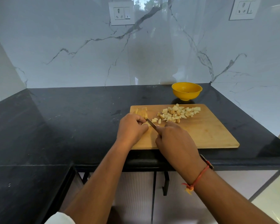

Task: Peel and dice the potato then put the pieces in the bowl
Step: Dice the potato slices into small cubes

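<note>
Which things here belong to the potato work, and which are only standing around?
Belonging to the job:
- knife in the right hand
- potato strip under the left hand
- uncut potato strips
- diced potato pile
- cutting board
- yellow bowl, no potato pieces in it yet

Just there:
- two wall sockets
- black counter

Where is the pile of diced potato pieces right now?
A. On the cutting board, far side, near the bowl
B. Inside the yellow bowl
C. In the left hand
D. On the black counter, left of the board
A: the diced potato pieces lie heaped on the cutting board, while the yellow bowl behind it holds none of them.
</note>
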Available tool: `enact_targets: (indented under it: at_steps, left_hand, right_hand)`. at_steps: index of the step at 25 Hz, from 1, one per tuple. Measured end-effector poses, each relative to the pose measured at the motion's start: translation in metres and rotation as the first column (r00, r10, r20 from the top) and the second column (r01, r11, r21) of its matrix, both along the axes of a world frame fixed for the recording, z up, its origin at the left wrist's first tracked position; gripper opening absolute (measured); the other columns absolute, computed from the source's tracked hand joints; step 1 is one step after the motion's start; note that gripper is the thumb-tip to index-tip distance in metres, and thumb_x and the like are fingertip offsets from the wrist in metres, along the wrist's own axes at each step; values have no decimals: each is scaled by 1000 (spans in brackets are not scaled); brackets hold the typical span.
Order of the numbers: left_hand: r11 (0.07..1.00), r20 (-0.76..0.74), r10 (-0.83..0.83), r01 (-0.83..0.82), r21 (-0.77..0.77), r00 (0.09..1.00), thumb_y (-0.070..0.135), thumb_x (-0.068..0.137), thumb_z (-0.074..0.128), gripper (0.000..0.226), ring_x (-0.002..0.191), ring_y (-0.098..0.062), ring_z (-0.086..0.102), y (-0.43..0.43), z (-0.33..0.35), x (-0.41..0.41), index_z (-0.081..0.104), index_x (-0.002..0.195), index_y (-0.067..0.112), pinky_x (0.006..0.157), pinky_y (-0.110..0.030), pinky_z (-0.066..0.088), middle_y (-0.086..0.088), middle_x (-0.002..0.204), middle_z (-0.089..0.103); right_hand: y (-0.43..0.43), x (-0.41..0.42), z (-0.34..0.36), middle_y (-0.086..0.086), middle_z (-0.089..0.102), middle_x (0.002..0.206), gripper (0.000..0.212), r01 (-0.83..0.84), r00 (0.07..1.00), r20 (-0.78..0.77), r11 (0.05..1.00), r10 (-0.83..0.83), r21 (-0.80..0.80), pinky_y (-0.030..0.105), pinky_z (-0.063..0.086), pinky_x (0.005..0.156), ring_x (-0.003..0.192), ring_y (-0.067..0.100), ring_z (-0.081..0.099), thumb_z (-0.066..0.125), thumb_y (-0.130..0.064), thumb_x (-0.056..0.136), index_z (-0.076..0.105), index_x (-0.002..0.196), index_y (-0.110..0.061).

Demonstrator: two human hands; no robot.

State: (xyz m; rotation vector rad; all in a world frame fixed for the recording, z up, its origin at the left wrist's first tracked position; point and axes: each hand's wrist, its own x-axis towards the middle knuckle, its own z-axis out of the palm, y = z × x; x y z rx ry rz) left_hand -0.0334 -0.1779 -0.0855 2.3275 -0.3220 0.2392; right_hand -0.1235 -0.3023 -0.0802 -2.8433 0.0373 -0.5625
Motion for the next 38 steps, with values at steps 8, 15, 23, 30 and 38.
enact_targets:
  at_steps: [8,15,23,30,38]
  left_hand:
    - [1000,22,15,-15,-14,1000,24,87,75,16,85,-4,62,-1,-1,-2,77,103,20,79,-17,49,8,102,69]
    - [1000,47,-4,5,-10,999,26,88,74,21,90,-4,63,1,-2,-6,76,109,20,86,-22,53,8,107,69]
    - [1000,8,-6,6,-18,1000,24,86,74,26,86,-7,64,-1,2,-12,74,112,19,74,-15,49,7,102,70]
    - [989,-180,-139,146,25,974,21,92,68,35,103,-5,60,15,15,-6,66,127,22,88,-21,46,6,119,66]
    - [995,-134,-76,84,56,988,25,92,70,29,104,-6,59,11,10,-3,71,121,24,98,-28,46,7,119,68]
  right_hand:
    - [0,-8,-3,-7,47,103,29,-11,999,-39,995,7,-103,22,45,68,80,5,43,49,-28,101,57,129,-29]
    - [-19,-26,5,-7,45,103,41,54,998,-3,985,-55,-163,25,48,69,94,10,48,49,-30,100,49,140,-38]
    - [-7,-23,3,-10,46,95,31,28,999,33,1000,-28,-6,22,47,65,78,6,49,47,-34,99,60,127,-35]
    - [-10,-22,2,-10,47,97,35,25,999,47,999,-27,39,20,45,65,78,6,49,49,-33,99,57,133,-37]
    - [-13,-23,0,-10,48,99,37,-16,999,46,996,11,91,15,39,63,78,5,50,50,-33,100,55,136,-36]
